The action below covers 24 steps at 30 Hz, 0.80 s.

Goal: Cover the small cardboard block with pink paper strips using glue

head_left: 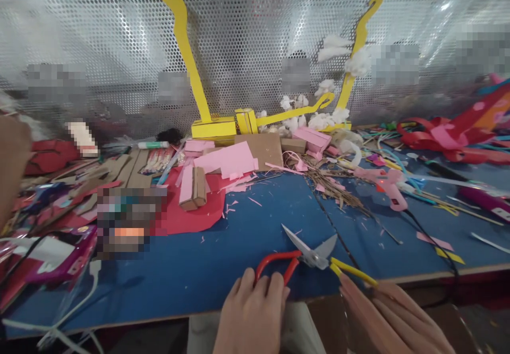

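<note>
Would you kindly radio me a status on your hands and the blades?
Left hand on red handles; right hand at yellow handles. Blades between them, spread apart. Pink paper beyond; pink glue gun farther right.

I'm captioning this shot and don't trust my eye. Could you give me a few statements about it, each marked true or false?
1. The left hand holds the red handles. True.
2. The right hand grips the pink glue gun. False: it holds the yellow handles; the glue gun lies on the blue table.
3. A block of cardboard and pink rests on the red sheet. True.
4. White fluff clings to the tall yellow cutout on the left. False: it is at the one on the right.
5. The metal blades show beyond both hands. True.
</note>
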Motion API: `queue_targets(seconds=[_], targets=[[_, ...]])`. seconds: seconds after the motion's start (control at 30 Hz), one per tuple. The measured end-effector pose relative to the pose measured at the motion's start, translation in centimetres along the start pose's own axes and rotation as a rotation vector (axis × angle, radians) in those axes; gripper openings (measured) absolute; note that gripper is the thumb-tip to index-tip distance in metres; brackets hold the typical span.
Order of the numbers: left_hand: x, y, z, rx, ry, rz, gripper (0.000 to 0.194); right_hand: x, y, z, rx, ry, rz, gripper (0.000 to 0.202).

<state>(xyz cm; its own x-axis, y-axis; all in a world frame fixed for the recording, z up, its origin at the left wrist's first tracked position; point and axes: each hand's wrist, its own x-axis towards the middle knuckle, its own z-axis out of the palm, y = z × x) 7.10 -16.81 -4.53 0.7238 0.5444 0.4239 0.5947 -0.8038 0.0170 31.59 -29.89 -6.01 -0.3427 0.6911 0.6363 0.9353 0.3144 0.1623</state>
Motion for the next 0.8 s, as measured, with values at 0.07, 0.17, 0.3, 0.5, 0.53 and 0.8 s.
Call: queue_targets(seconds=[0.07, 0.17, 0.3, 0.5, 0.53, 0.8], targets=[[0.8, -0.6, -0.4, -0.013, -0.043, -0.026, 0.009, 1.3, 0.4, 0.4, 0.028, -0.024, 0.010, 0.059], [2.1, -0.7, -0.7, -0.019, -0.096, -0.078, 0.013, 2.5, 1.2, 1.0, 0.056, -0.073, 0.097, 0.043], [2.7, -0.3, -0.8, -0.013, -0.150, -0.077, 0.018, 3.3, 1.7, 1.6, 0.003, -0.077, 0.278, 0.024], [2.6, -0.2, -0.7, 0.033, -0.191, -0.067, 0.025, 4.0, 1.4, 1.4, 0.030, -0.165, 0.378, 0.022], [2.8, -0.1, -0.8, 0.040, -0.206, -0.062, 0.026, 4.0, 1.4, 1.2, 0.022, -0.184, 0.389, 0.023], [5.4, 0.0, -1.3, 0.034, -0.252, -0.043, 0.033, 3.3, 0.7, 0.0, -0.053, -0.195, 0.465, 0.025]])
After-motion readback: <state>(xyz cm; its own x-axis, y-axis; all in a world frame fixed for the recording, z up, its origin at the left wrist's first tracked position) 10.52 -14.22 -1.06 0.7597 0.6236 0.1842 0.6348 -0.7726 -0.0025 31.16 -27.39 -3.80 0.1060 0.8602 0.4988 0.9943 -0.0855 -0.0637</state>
